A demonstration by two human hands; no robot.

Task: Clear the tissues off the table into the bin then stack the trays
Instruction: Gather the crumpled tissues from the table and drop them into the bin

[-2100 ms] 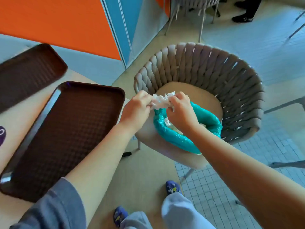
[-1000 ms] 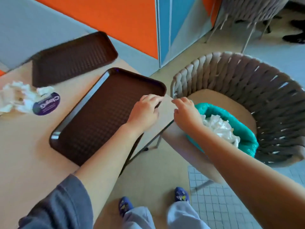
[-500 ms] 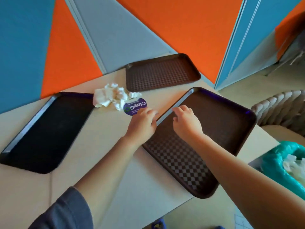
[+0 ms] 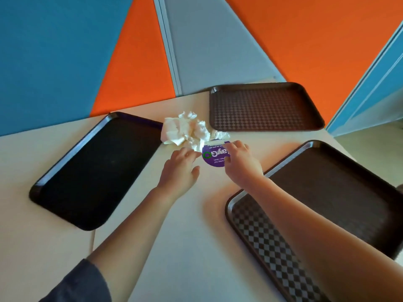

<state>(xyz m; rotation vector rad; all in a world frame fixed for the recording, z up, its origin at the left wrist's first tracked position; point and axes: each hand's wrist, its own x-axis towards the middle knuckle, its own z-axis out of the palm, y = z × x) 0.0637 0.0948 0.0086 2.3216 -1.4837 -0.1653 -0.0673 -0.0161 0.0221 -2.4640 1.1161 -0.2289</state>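
A heap of crumpled white tissues point(image 4: 187, 130) lies mid-table between three dark brown trays. One tray point(image 4: 96, 168) is at the left, one point(image 4: 265, 106) at the far right by the wall, one point(image 4: 327, 205) at the near right. My left hand point(image 4: 180, 171) is open, fingers spread, its tips just short of the tissues. My right hand point(image 4: 239, 159) is open over a round purple sticker point(image 4: 212, 156), fingertips near the heap's right end. Neither hand holds anything. The bin is out of view.
The beige table point(image 4: 187, 247) meets a wall of blue, orange and grey panels point(image 4: 209, 46) at the back. The purple sticker lies flat on the tabletop beside the tissues. A floor strip shows at the far right.
Both hands dropped a tissue wad into the teal bin on the chair, then swung left over the table. They now reach the remaining tissue heap; the view turned away from the bin.
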